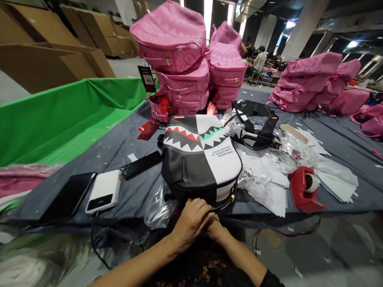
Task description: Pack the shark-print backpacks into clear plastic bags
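Observation:
A black and white backpack with a printed shark mouth lies on the table in front of me, its lettering upside down to my view. My left hand is closed at the bag's near end, its fingers curled against the edge. Tucked close beside and partly behind it, my right hand is closed too, with its fingertips hidden. A zipper pull shows at the near right corner. One dark strap stretches out to the left, and a clear plastic bag sits beside the backpack.
Pink backpacks are stacked behind. To the right are a black bag with straps, crumpled plastic, white papers and a red tape dispenser. A phone and white power bank lie left, near a green-lined bin.

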`<state>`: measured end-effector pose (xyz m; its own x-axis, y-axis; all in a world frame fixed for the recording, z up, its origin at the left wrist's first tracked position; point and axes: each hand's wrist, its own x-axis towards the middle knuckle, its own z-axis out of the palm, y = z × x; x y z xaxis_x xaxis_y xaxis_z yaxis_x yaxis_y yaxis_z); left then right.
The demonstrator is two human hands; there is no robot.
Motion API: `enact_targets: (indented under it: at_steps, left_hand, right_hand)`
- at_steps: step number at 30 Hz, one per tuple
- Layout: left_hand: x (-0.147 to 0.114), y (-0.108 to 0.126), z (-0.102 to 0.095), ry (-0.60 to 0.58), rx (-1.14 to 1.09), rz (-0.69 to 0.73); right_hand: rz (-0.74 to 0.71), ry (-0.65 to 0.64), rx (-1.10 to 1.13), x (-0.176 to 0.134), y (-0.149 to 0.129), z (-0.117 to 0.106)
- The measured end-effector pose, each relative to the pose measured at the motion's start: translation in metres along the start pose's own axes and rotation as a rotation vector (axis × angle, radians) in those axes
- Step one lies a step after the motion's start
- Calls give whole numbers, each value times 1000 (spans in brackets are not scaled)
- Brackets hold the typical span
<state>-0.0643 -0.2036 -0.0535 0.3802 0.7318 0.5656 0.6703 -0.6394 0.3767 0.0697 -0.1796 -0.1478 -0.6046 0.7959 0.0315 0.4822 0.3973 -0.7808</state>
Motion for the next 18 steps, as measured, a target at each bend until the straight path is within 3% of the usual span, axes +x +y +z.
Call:
enact_targets:
  at_steps: [2, 5, 8, 10, 14, 18]
  left_hand:
    - [10, -5, -13, 26, -46, 16]
    - [11, -20, -31, -28, -138, -54]
    - [1, -28, -32, -72, -85, -103]
    - [-6, -25, -23, -65, 12, -50]
    - [-7, -10, -15, 17, 35, 35]
    - [-6, -19, -24, 95, -131, 72]
  right_hand:
    - [-14, 55, 2, 5, -6, -12]
    - [-39, 174, 32, -11, -10, -40]
    - [-47, 507, -4, -42, -11, -61]
    - [-139, 666, -151, -54, -10, -68]
    - [-433, 659, -554, -42, -6, -77]
    - [-378, 589, -623, -15, 9, -89]
